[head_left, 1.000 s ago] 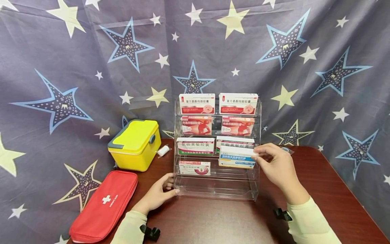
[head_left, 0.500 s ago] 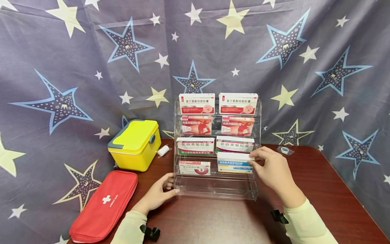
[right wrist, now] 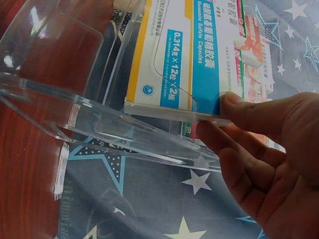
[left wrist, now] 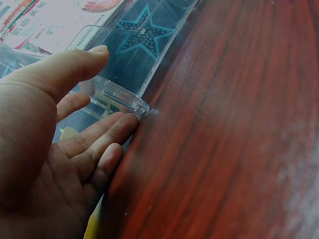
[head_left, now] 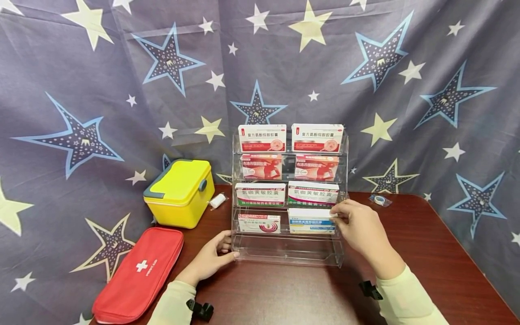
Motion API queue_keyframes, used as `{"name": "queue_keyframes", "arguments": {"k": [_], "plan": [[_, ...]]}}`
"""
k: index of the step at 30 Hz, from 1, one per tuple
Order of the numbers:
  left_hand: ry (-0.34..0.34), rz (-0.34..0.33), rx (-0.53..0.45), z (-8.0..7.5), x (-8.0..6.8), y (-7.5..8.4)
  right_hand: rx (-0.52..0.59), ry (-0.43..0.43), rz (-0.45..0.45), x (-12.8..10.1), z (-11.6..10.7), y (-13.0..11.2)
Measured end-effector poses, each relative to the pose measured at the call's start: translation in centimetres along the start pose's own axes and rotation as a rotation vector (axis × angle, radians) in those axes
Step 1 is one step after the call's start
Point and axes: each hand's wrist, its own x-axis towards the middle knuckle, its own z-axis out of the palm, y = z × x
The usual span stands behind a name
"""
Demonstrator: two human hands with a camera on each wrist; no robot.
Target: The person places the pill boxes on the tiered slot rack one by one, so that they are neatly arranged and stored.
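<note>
My right hand (head_left: 363, 230) pinches the right end of a white and blue medicine box (head_left: 310, 221), thumb in front and fingers behind. This box stands in the right side of the fourth tier of a clear acrylic display rack (head_left: 284, 258), its lower edge behind the tier's lip. In the right wrist view, the thumb presses the box's printed face (right wrist: 179, 59). My left hand (head_left: 211, 256) holds the rack's lower left corner; in the left wrist view its fingertips (left wrist: 130, 120) touch the corner. A white and pink medicine box (head_left: 259, 224) sits left on the same tier.
Medicine boxes stand in pairs on the three upper tiers, such as a red box (head_left: 262, 167). Left of the rack are a yellow case (head_left: 178, 194), a red first aid pouch (head_left: 140, 273) and a wrapped white roll (head_left: 218, 201). A small packet (head_left: 380, 200) lies right on the table.
My right hand has lowered the white and blue box from in front of the third tier into the fourth tier's right side. The left hand stays at the rack's corner.
</note>
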Motion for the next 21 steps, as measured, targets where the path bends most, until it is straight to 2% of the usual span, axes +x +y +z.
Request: {"name": "queue_keyframes", "arguments": {"k": [5, 21], "plan": [[0.0, 0.007, 0.002, 0.01, 0.03, 0.03, -0.012, -0.019, 0.0, 0.0, 0.07, -0.08], [0.001, -0.003, 0.009, 0.02, -0.12, 0.36, -0.064, -0.115, 0.103, -0.21, -0.22, 0.16]]}}
